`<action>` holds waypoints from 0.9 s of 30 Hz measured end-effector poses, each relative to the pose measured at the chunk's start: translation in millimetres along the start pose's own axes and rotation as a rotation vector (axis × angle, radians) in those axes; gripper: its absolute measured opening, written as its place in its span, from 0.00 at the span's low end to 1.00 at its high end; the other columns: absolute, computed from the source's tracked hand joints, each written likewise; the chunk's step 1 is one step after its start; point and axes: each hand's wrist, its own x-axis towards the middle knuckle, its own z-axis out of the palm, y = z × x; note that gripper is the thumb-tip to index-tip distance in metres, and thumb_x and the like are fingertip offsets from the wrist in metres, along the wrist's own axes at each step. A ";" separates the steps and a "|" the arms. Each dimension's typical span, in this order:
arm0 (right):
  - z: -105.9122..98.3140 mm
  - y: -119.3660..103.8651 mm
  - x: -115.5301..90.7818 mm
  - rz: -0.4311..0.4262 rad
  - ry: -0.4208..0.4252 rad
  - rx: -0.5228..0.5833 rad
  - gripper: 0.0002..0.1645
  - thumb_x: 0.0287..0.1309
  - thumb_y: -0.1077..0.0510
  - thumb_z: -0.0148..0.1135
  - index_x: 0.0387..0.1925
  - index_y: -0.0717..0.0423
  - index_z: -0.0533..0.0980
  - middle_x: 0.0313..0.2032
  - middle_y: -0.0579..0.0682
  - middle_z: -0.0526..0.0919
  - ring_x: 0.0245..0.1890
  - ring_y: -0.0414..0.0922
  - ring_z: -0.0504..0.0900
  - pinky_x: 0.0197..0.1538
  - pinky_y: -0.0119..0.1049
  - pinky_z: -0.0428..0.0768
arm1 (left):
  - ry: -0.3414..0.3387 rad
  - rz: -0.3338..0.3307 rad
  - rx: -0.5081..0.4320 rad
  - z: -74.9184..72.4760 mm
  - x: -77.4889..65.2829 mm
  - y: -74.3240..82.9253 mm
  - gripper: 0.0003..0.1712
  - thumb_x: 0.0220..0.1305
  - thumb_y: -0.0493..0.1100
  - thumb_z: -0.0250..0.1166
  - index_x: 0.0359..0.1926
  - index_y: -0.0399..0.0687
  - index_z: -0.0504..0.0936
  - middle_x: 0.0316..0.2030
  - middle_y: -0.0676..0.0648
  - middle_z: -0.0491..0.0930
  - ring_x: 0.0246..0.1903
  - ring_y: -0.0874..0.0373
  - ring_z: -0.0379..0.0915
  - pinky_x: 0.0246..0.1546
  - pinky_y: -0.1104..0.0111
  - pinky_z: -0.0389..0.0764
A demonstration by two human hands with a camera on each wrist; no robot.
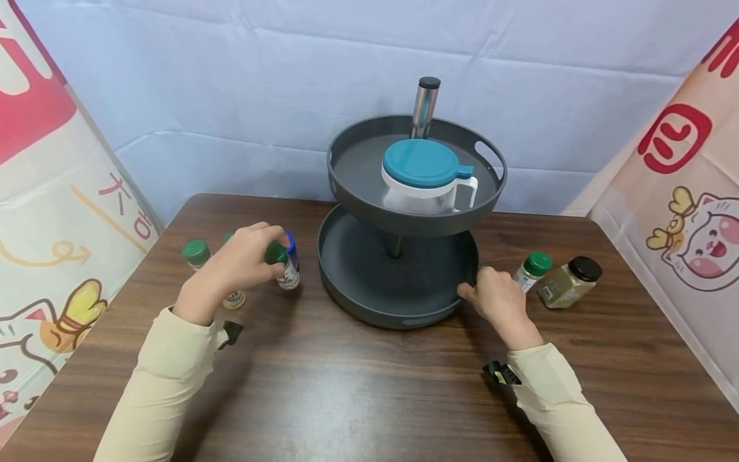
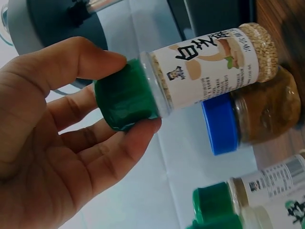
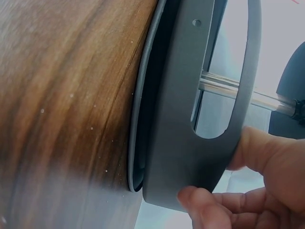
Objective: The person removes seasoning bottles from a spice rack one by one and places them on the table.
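By its green cap, my left hand pinches a seasoning jar of pale sesame-like seeds, thumb on one side and fingers on the other. The jar looks upright at the table's left; whether its base touches the wood I cannot tell. Close beside it stands a blue-capped jar of brown powder. My right hand holds the right side of the lower tray of a grey two-tier rack. In the right wrist view, thumb and fingers grip the tray wall near its handle slot.
A clear pitcher with a teal lid sits in the upper tray. Green-capped jars stand left, partly behind my left hand. Right of the rack are a green-capped jar and a black-capped jar. Cloth hangs behind the table.
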 end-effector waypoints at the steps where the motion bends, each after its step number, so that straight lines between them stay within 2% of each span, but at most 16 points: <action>1: 0.1 0.0 0.1 -0.002 0.001 0.000 0.24 0.52 0.50 0.58 0.08 0.54 0.61 0.10 0.52 0.66 0.12 0.49 0.67 0.16 0.41 0.65 | -0.008 -0.007 0.003 0.0 -0.8 -1.5 0.18 0.45 0.38 0.65 0.41 0.40 0.77 0.38 0.43 0.75 0.37 0.51 0.68 0.36 0.57 0.74; 11: 1.7 0.1 0.3 -0.014 0.009 -0.002 0.25 0.52 0.51 0.57 0.08 0.53 0.60 0.09 0.51 0.64 0.11 0.48 0.66 0.14 0.40 0.63 | -0.063 -0.060 0.044 -2.4 -8.3 -16.8 0.18 0.44 0.36 0.66 0.39 0.37 0.76 0.38 0.41 0.77 0.40 0.48 0.70 0.40 0.52 0.74; 18: 1.5 -0.2 -0.6 -0.035 0.025 -0.002 0.25 0.53 0.52 0.57 0.08 0.52 0.59 0.08 0.50 0.62 0.10 0.47 0.64 0.13 0.38 0.62 | -0.098 -0.117 0.064 -2.3 -10.0 -21.0 0.19 0.44 0.35 0.66 0.41 0.36 0.76 0.39 0.39 0.77 0.40 0.46 0.70 0.38 0.52 0.75; 27: 0.7 -0.3 -1.9 -0.038 0.034 0.002 0.26 0.53 0.52 0.57 0.08 0.52 0.58 0.08 0.49 0.61 0.09 0.46 0.63 0.13 0.38 0.61 | -0.115 -0.140 0.069 0.2 -10.9 -24.7 0.19 0.44 0.35 0.67 0.41 0.36 0.76 0.40 0.38 0.77 0.41 0.45 0.69 0.37 0.53 0.75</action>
